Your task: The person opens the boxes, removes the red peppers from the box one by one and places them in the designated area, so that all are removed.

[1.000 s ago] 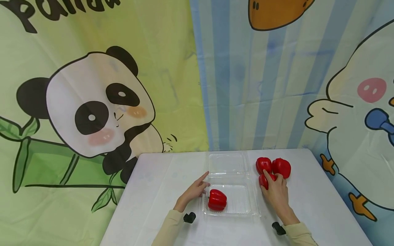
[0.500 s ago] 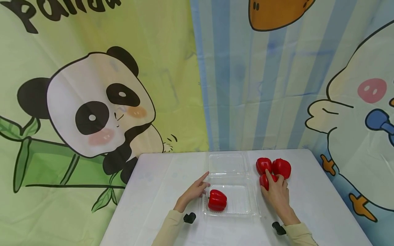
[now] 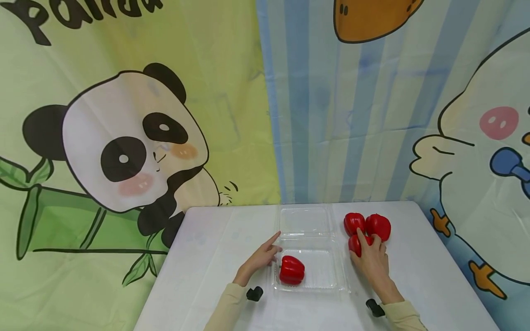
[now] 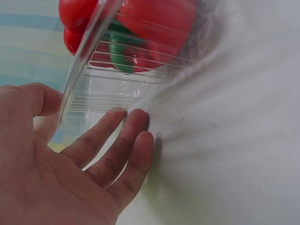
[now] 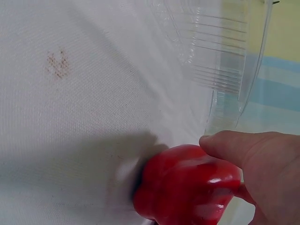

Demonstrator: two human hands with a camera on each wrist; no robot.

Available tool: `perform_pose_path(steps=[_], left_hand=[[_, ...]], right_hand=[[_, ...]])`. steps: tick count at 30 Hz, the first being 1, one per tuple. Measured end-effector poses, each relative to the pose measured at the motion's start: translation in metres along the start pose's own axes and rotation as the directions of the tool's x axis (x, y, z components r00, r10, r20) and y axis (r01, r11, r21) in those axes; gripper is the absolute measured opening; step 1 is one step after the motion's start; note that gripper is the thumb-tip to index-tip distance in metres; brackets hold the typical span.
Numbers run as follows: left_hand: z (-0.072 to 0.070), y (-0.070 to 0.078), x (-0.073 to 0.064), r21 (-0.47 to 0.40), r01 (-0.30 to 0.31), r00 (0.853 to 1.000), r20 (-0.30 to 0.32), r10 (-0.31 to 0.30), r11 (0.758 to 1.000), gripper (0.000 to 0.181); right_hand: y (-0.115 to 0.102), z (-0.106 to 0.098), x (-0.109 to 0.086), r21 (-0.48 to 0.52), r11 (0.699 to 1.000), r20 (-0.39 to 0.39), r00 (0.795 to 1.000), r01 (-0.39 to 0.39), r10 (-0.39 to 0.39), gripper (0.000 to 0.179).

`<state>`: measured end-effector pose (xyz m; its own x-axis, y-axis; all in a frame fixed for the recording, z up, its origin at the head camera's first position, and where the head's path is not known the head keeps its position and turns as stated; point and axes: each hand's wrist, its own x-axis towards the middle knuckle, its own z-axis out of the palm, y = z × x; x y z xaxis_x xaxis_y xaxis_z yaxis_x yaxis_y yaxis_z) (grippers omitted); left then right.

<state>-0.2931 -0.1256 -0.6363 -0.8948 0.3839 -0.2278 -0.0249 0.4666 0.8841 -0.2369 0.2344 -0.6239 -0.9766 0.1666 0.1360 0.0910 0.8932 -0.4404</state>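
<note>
In the head view, a clear plastic clamshell box (image 3: 327,287) lies with its lid (image 3: 305,220) folded back. A red bell pepper (image 3: 291,270) lies on its side in the box's left part; its green stem (image 4: 122,56) shows through the wall in the left wrist view. My left hand (image 3: 259,257) rests at the box's left side, thumb at the rim, other fingers (image 4: 136,159) extended low beside the wall. To the right of the box, my right hand (image 3: 372,259) grips another red bell pepper (image 5: 187,185) on the table, its thumb along one side. Part of this pepper is hidden by the hand.
Two more red bell peppers, one at left (image 3: 354,223) and one at right (image 3: 378,227), sit just behind the gripped one. White cloth covers the table (image 3: 223,239). A cartoon-printed curtain (image 3: 232,115) hangs behind it. Black wrist-worn pieces (image 3: 254,293) show by both wrists.
</note>
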Motion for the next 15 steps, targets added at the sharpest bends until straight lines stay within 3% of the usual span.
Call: perform_pose_path(steps=[15], left_hand=[[0.0,0.0033,-0.0027,-0.007,-0.001,1.0,0.0,0.001,1.0,0.058]], right_hand=[[-0.0006,-0.0013,0.001,0.005,1.0,-0.003,1.0,0.015,-0.015,0.093]])
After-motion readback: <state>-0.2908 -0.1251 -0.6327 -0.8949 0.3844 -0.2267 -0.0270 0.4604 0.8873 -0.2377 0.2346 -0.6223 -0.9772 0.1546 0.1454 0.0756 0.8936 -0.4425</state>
